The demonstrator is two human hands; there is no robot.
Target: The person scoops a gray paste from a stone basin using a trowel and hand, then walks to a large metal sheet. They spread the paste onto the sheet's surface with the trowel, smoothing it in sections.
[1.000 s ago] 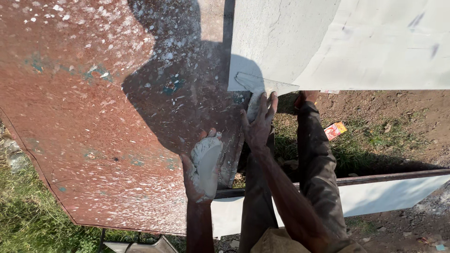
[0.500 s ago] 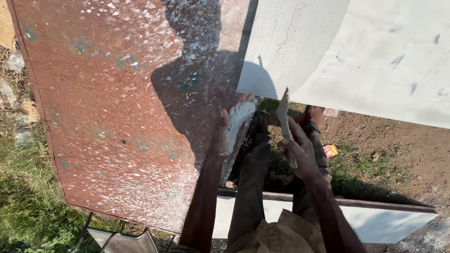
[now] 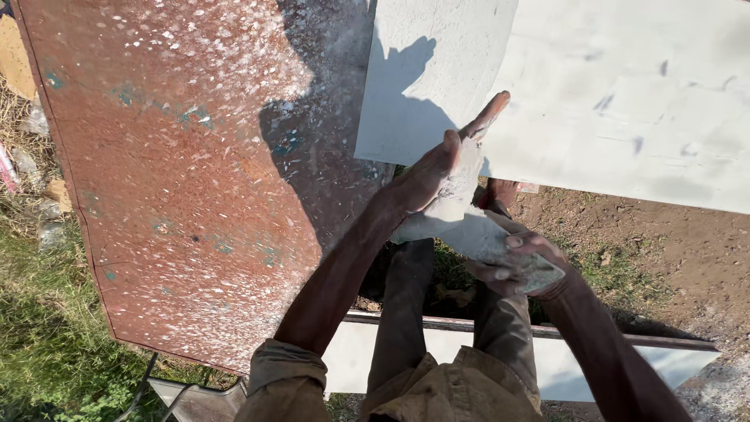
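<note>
My left hand (image 3: 426,176) is raised in front of me, palm turned inward and fingers stretched, with a lump of white putty (image 3: 459,202) lying on the palm. My right hand (image 3: 522,252) is just below and to the right of it. That hand grips a putty knife (image 3: 469,234) coated in the same white paste, whose blade lies against the putty on the left palm. Both hands hover over my knees, between a rust-red metal sheet (image 3: 180,180) on the left and a white-coated panel (image 3: 625,101) at the upper right.
My legs in dark trousers (image 3: 406,312) reach down to the ground. A second white panel with a rusty top edge (image 3: 562,363) lies below them. Grass (image 3: 47,344) covers the ground on the left and bare dirt (image 3: 672,258) on the right. Litter lies by the sheet's left edge.
My hands have come together: the right hand brought the knife blade from upright down onto the putty in my left palm. The view shifted slightly left and up.
</note>
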